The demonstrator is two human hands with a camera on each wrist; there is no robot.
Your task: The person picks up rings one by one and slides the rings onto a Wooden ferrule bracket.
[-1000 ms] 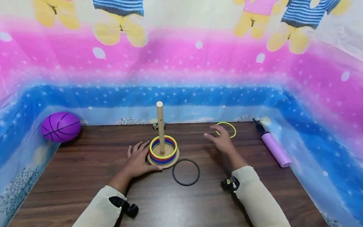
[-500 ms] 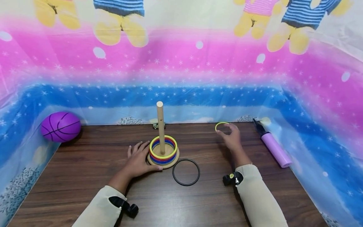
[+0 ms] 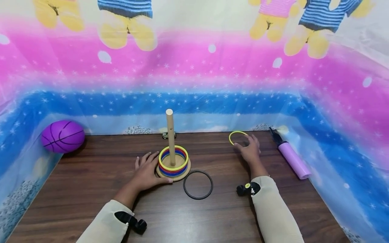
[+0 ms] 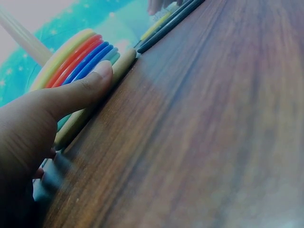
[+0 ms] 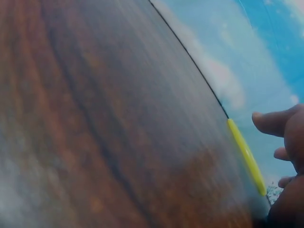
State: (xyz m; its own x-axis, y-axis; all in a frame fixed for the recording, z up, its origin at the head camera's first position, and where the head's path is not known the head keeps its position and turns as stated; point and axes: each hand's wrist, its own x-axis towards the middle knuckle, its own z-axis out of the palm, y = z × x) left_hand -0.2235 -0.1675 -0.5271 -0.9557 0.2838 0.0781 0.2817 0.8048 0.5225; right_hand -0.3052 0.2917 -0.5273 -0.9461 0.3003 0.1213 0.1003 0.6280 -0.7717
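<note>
My left hand (image 3: 148, 173) holds the round wooden base (image 4: 124, 64) of a ring toss stand, its thumb along the near edge and the fingers spread at the left side. An upright wooden peg (image 3: 171, 135) rises from that base, circled by a stack of yellow, red, blue and green rings (image 4: 78, 59). Farther right, my right hand (image 3: 251, 150) hovers at a loose yellow ring (image 3: 231, 137) near the table's back edge. In the right wrist view this ring (image 5: 246, 156) lies flat, and the thumb (image 5: 273, 122) shows apart from it. Part of the ring is hidden behind the hand.
A black ring (image 3: 184, 187) lies just right of the base. Behind the stand is a small toy car (image 3: 165, 135). A purple ball (image 3: 62, 136) sits at the back left, a pink hand pump (image 3: 294, 160) at the right. Printed cloth (image 3: 194, 67) encloses the wooden table (image 3: 100, 182).
My right hand has moved right, from the left side of the yellow ring to its right side. The left hand stays at the base. The head view has shifted slightly.
</note>
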